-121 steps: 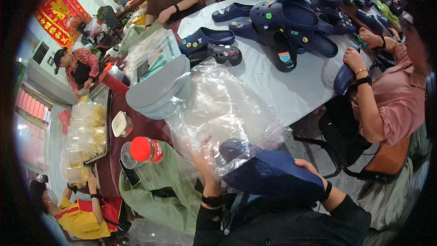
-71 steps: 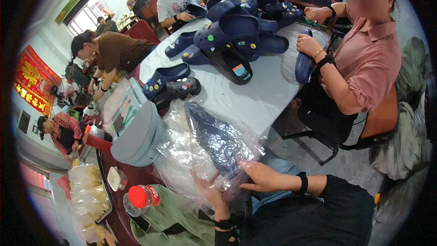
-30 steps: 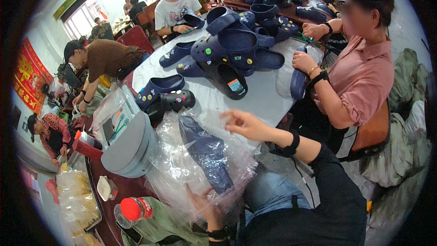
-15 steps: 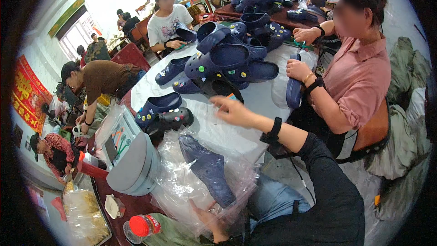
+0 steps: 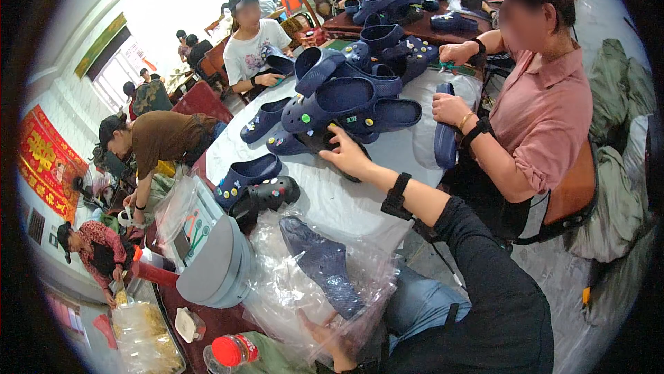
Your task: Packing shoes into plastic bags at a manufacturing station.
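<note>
My right hand point(image 5: 348, 155) reaches to the near side of a heap of clogs, its fingers apart. Its fingertips overlap a dark clog point(image 5: 312, 138) under a large navy clog point(image 5: 332, 104) with small charms; whether they touch is unclear. In front of me a navy clog point(image 5: 319, 261) lies sole up, in or under clear plastic. My left hand point(image 5: 330, 338) is at the lower edge of this clear plastic bag point(image 5: 270, 290), holding it from below, its fingers partly hidden by the film. To the left of the bag are a black clog point(image 5: 274, 193) and a navy clog point(image 5: 247, 179) with charms.
A grey rounded container point(image 5: 220, 270) stands left of the bag, near a red-lidded jar point(image 5: 234, 350) and a small white tub point(image 5: 188, 324). At right, a person in pink point(image 5: 536, 115) holds a navy clog point(image 5: 446, 125). Across the white table point(image 5: 401, 191) another person holds a clog.
My right hand has moved forward to the clog heap, its fingers now over the dark clog. My left hand stays at the bag. The view has shifted slightly.
</note>
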{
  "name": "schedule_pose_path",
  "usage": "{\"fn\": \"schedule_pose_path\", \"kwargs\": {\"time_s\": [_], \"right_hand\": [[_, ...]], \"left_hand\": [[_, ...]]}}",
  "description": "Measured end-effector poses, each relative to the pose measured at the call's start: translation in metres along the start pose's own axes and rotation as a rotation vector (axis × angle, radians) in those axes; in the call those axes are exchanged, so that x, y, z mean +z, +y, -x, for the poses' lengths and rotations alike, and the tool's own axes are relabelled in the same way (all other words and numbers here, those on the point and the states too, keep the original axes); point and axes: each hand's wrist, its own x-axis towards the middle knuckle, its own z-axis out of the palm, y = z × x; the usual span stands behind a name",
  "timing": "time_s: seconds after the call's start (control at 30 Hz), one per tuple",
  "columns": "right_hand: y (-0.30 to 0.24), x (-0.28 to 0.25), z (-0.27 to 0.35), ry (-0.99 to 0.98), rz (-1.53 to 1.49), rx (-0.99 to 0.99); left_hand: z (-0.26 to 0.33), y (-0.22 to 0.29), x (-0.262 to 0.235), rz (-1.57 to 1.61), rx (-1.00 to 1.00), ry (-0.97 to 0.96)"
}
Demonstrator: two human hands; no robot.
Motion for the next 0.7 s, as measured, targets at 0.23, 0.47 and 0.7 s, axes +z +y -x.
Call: {"fn": "schedule_pose_path", "kwargs": {"time_s": [0.23, 0.47, 0.7], "right_hand": [[0.05, -0.049, -0.039, 0.644, -0.007, -0.012], [0.05, -0.043, -0.036, 0.345, 0.004, -0.075], [0.092, -0.07, -0.025, 0.173, 0.258, -0.188]], "left_hand": [[0.0, 0.017, 0.006, 0.055, -0.2, 0.041], [-0.006, -0.008, -0.001, 0.122, -0.235, 0.004], [-0.003, -0.001, 0.014, 0.107, -0.086, 0.045]]}}
